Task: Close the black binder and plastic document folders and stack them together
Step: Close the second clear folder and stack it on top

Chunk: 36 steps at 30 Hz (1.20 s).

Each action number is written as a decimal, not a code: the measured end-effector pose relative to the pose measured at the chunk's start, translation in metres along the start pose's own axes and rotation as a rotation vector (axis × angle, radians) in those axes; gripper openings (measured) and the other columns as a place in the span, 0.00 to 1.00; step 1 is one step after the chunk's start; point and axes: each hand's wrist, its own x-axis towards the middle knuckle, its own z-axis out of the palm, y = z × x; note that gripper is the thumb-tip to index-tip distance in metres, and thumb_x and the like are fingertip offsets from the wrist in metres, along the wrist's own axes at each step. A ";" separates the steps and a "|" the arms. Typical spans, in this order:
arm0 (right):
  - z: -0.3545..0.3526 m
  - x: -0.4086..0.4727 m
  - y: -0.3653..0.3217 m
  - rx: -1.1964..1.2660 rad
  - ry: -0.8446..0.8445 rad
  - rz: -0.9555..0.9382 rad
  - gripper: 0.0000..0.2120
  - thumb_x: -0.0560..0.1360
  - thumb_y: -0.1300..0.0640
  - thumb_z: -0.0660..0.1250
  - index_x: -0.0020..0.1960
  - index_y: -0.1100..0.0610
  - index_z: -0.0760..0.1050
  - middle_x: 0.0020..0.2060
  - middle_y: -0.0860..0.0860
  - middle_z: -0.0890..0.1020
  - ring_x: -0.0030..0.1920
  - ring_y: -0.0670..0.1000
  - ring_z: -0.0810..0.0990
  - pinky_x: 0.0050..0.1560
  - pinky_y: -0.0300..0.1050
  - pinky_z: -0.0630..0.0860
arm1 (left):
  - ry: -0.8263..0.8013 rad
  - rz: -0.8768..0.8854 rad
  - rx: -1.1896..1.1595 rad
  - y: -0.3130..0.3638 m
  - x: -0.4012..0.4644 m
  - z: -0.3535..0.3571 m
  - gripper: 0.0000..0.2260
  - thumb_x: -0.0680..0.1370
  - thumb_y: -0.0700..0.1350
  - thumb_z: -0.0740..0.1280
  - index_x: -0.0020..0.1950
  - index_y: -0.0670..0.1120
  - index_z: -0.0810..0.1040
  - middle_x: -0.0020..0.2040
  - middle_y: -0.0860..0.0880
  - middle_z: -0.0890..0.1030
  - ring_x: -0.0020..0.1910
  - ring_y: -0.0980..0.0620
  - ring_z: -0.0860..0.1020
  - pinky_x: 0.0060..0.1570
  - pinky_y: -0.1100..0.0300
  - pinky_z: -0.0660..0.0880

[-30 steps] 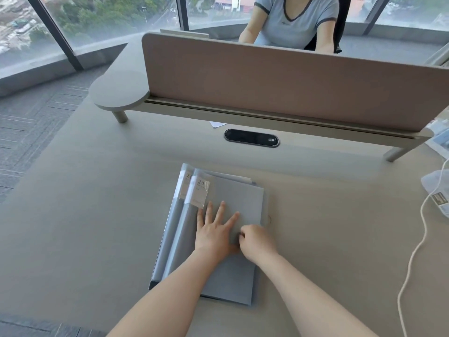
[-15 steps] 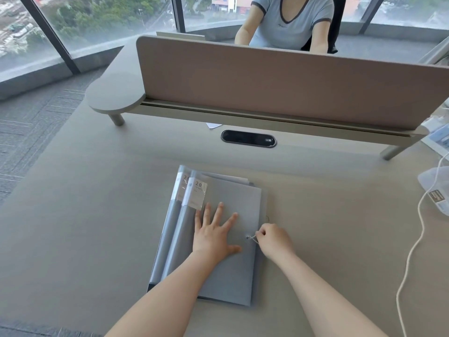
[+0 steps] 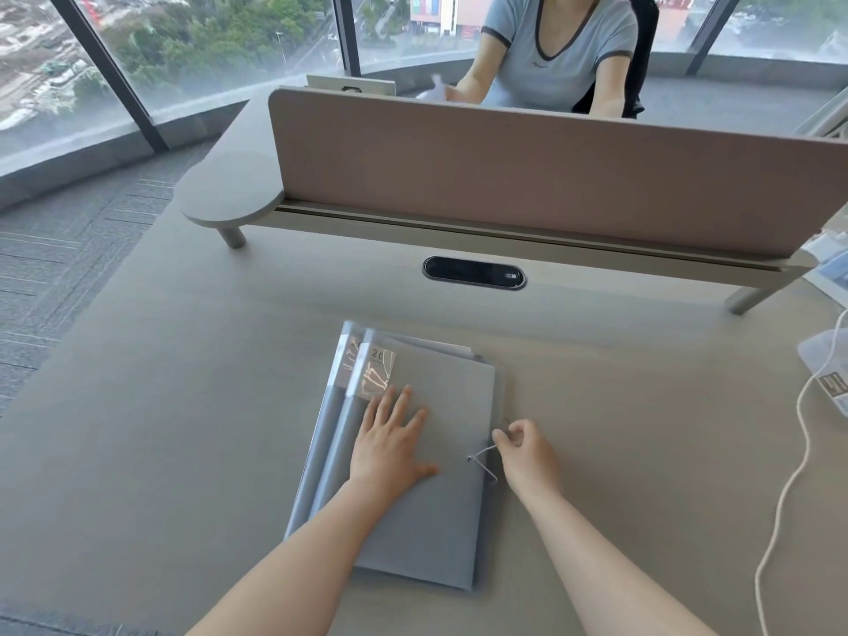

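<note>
Two grey plastic document folders lie stacked and closed on the desk; the top folder (image 3: 440, 521) covers most of the lower folder (image 3: 328, 429), whose spine shows at the left. Both spines carry a label with "20". My left hand (image 3: 390, 445) lies flat on the top cover, fingers spread. My right hand (image 3: 525, 452) pinches the thin elastic cord (image 3: 482, 456) that runs from a small button near the folder's right edge. A dark edge shows under the stack at the right; I cannot tell if it is the black binder.
A brown divider panel (image 3: 550, 176) stands across the desk behind a black cable port (image 3: 475, 273). Another person sits beyond it. A white cable (image 3: 798, 475) and plastic-wrapped items (image 3: 830, 374) lie at the right edge. Carpet drops away on the left.
My right hand moved from beside my left hand to the folder's right edge, drawing the elastic cord out. My left hand stayed flat on the cover.
</note>
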 end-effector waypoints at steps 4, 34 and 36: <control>0.003 0.004 0.004 0.056 -0.086 0.062 0.05 0.74 0.50 0.65 0.42 0.49 0.72 0.41 0.50 0.83 0.41 0.58 0.84 0.47 0.55 0.81 | 0.097 -0.092 -0.070 -0.017 -0.002 -0.011 0.40 0.73 0.63 0.68 0.80 0.53 0.56 0.82 0.47 0.45 0.80 0.45 0.40 0.78 0.47 0.39; 0.031 -0.003 -0.015 0.076 -0.011 0.103 0.05 0.67 0.64 0.62 0.35 0.63 0.75 0.33 0.64 0.77 0.34 0.63 0.71 0.36 0.45 0.62 | 0.019 -0.569 -1.112 -0.092 -0.031 -0.019 0.35 0.67 0.63 0.69 0.74 0.62 0.66 0.57 0.56 0.83 0.51 0.53 0.83 0.55 0.50 0.80; 0.033 0.001 -0.014 0.092 -0.016 0.108 0.05 0.66 0.64 0.61 0.32 0.61 0.74 0.31 0.63 0.76 0.32 0.61 0.70 0.35 0.47 0.66 | 0.015 -0.576 -1.129 -0.092 -0.032 -0.020 0.37 0.65 0.65 0.69 0.74 0.62 0.66 0.56 0.56 0.83 0.50 0.53 0.84 0.55 0.51 0.80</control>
